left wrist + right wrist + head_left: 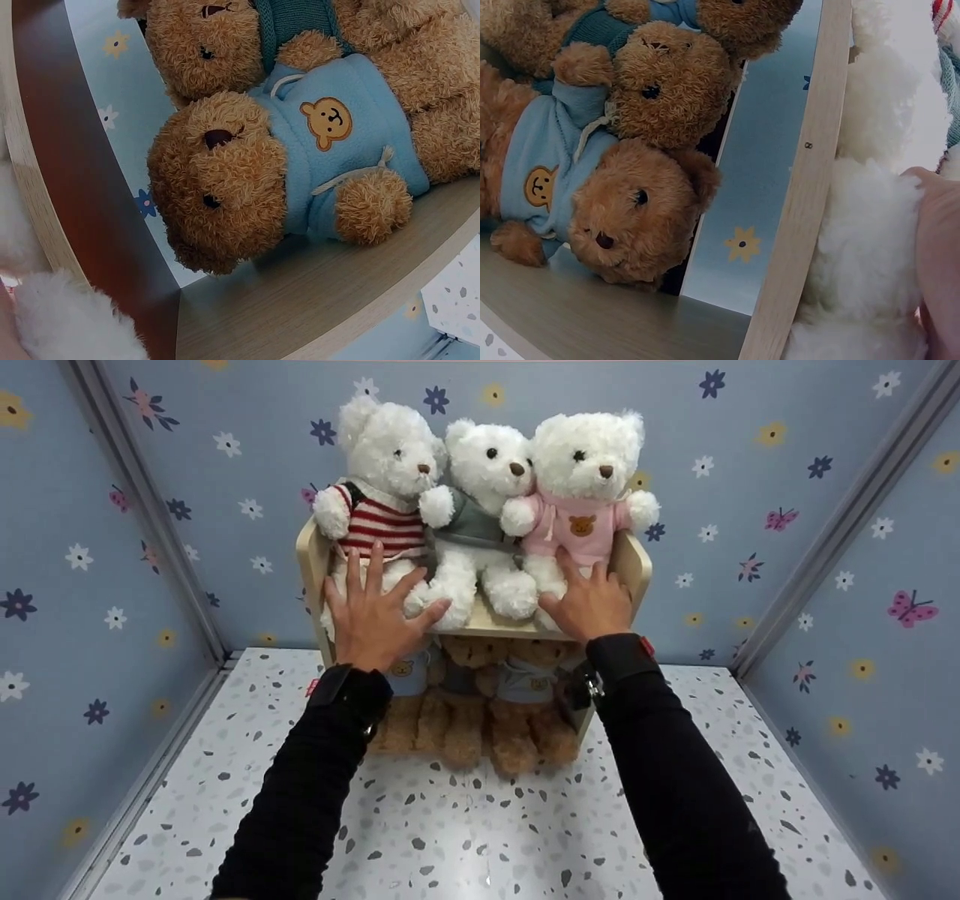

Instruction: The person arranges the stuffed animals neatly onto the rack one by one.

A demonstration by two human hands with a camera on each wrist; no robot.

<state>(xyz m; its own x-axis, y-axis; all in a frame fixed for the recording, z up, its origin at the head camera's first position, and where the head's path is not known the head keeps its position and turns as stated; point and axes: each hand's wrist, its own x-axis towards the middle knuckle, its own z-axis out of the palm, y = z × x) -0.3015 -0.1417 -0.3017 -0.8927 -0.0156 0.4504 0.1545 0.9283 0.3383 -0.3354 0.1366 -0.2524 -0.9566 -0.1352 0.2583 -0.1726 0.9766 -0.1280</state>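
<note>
Three white teddy bears sit side by side on the upper level of a small wooden shelf (499,624). My left hand (375,622), fingers spread, rests on the legs of the bear in a red-striped sweater (384,526). On the right, my other hand (596,604) lies against the legs of the bear in a pink hoodie (574,514), its fingers spread and pointing up. Between them sits the bear in a grey-green top (487,457), its legs hanging over the shelf's front edge. White fur and part of my right hand (939,247) show in the right wrist view.
Brown teddy bears fill the lower level, including one in a light-blue hoodie (352,131) and another at the opposite end (641,210). Flower-patterned panels (750,510) stand behind and at both sides. The floor (450,825) is white with grey speckles.
</note>
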